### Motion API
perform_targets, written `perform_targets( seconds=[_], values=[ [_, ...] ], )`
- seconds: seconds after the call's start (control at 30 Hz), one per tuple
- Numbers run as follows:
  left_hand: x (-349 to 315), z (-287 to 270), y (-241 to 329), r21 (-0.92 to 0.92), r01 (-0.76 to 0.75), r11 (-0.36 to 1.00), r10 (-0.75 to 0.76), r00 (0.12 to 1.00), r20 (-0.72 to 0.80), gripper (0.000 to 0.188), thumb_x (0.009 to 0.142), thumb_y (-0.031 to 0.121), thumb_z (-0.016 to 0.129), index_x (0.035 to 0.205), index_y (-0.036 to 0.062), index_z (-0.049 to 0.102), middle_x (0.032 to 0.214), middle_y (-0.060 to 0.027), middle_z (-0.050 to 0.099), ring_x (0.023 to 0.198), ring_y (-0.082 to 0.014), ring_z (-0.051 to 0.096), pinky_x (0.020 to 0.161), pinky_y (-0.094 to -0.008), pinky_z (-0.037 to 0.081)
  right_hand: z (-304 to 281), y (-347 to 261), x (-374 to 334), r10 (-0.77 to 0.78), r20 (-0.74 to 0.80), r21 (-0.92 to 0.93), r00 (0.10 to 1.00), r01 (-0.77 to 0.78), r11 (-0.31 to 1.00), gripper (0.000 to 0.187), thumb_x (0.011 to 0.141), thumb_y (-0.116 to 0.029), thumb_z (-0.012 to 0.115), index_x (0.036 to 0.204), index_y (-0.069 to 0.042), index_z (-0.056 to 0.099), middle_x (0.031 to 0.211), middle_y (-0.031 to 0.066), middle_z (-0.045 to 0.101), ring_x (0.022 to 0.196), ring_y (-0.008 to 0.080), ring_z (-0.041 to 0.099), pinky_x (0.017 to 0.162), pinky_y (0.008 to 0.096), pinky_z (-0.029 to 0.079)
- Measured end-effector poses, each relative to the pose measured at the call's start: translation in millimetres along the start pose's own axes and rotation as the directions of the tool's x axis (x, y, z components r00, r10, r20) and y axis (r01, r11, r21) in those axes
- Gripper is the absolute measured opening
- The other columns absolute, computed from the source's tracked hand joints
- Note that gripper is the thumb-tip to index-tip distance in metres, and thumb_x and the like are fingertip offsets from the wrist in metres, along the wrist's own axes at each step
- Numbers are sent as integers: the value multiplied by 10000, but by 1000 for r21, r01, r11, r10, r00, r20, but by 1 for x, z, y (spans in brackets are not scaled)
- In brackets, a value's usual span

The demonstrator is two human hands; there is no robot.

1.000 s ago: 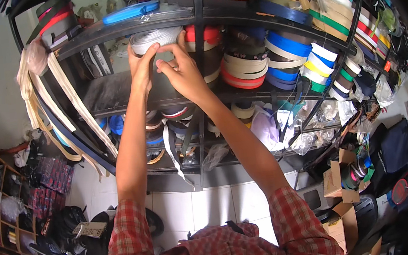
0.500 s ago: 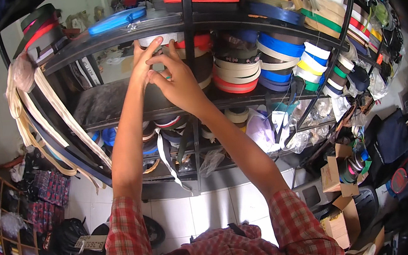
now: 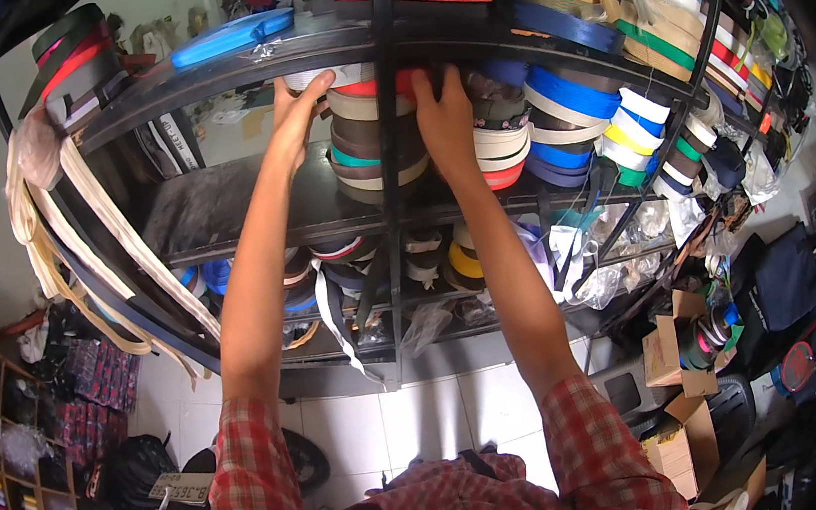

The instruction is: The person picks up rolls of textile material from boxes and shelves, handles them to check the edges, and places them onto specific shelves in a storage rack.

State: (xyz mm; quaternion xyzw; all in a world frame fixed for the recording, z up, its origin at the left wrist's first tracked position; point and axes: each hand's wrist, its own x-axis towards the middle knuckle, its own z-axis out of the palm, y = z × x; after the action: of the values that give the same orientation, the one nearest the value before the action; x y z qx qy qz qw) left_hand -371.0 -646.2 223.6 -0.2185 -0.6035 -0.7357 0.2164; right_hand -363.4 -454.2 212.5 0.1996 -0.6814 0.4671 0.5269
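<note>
A stack of rolled webbing straps (image 3: 356, 150) stands on the middle shelf behind a black upright, with brown, beige and green bands. On its top are a red roll (image 3: 359, 89) and a white roll (image 3: 316, 79), just under the shelf above. My left hand (image 3: 297, 117) grips the white roll at its left side, thumb across its front. On the other side of the upright, my right hand (image 3: 445, 115) rests against the right side of the stack by the red roll. Its thumb and forefinger are apart; the other fingers are partly hidden.
More strap rolls (image 3: 567, 101) fill the shelves to the right. A blue flat roll (image 3: 232, 38) lies on the upper shelf board (image 3: 227, 79). Loose cream straps (image 3: 132, 221) hang at the left. Open cardboard boxes (image 3: 686, 445) sit at the lower right.
My right hand has moved right, from beside my left hand to the stack's right side, uncovering the stacked rolls. My left hand stays at the white roll, shifted slightly right.
</note>
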Motion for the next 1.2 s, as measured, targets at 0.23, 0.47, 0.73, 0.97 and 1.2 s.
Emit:
perform_targets(
  seconds=[0.23, 0.47, 0.73, 0.97, 1.2],
  values=[
    [0, 4, -1, 68, -56, 996, 56, 998, 1, 883, 782, 414, 732, 1434, 98, 226, 1415, -116, 367, 1303, -263, 348, 1047, -454, 297, 2, 1, 4, 311, 217, 226, 925, -357, 906, 468, 856, -289, 613, 1174, 41, 520, 1112, 296, 582, 1083, 447, 543, 932, 456, 406],
    [2, 29, -2, 215, -80, 973, 96, 993, -66, 927, 779, 418, 735, 1435, 65, 184, 1377, -157, 408, 1287, -262, 379, 1081, -375, 272, 6, 1, 2, 240, 181, 234, 954, -279, 931, 466, 835, -251, 627, 1172, 51, 515, 1128, 285, 576, 1096, 440, 538, 951, 439, 406],
    [-4, 39, 3, 192, -10, 981, 25, 997, -80, 996, 787, 382, 746, 1429, 63, 55, 1351, -199, 414, 1251, -262, 422, 1050, -357, 326, 7, 12, -5, 131, 139, 182, 982, -155, 971, 535, 792, -226, 651, 1212, 58, 480, 1166, 286, 541, 1119, 434, 520, 963, 443, 401],
    [-2, 31, -9, 348, -39, 937, 57, 998, -40, 1041, 833, 517, 642, 1428, -3, -34, 1428, -210, 311, 1314, -281, 335, 1085, -365, 273, 8, 15, -7, 132, 168, 135, 977, -155, 979, 490, 777, -158, 616, 1206, 45, 494, 1136, 250, 548, 1092, 406, 530, 954, 433, 407],
    [-9, 17, -10, 169, -68, 983, 76, 996, -42, 837, 871, 550, 539, 1480, 103, 179, 1489, -130, 269, 1374, -289, 258, 1087, -459, 243, -2, 5, -13, 69, 154, 122, 986, -89, 989, 498, 832, -167, 588, 1265, 45, 466, 1200, 252, 528, 1147, 412, 502, 987, 430, 388]
  ],
)
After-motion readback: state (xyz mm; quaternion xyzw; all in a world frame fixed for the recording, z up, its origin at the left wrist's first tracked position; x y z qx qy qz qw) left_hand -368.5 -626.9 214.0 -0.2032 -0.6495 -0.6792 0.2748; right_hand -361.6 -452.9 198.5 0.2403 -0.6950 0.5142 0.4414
